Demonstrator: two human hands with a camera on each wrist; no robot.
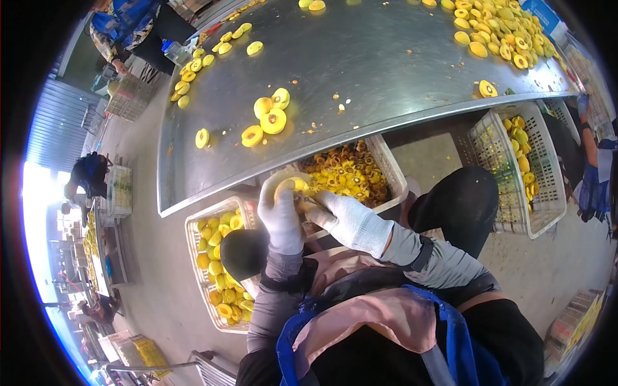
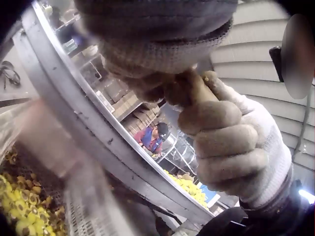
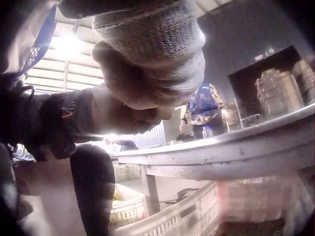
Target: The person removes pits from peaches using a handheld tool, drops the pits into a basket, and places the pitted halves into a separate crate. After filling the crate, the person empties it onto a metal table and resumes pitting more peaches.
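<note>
Both hands wear pale knit gloves and meet in front of the lap, below the metal table's near edge. In the head view the left hand (image 1: 282,215) grips a yellow fruit piece (image 1: 293,184). The right hand (image 1: 357,225) comes against the fruit from the right, its thumb and fingers together. In the left wrist view the right hand (image 2: 231,142) has its fingers curled tightly round something small, mostly hidden; I cannot tell what it is. The left hand (image 2: 152,54) covers the fruit there. The right hand (image 3: 152,64) fills the top of the right wrist view.
On the metal table (image 1: 360,71) lie halved yellow fruits (image 1: 273,121) and a large heap (image 1: 502,32). Under its near edge stand a crate of fruit scraps (image 1: 393,177), a crate of yellow fruit (image 1: 193,257) and another crate (image 1: 547,186). People stand at left and right.
</note>
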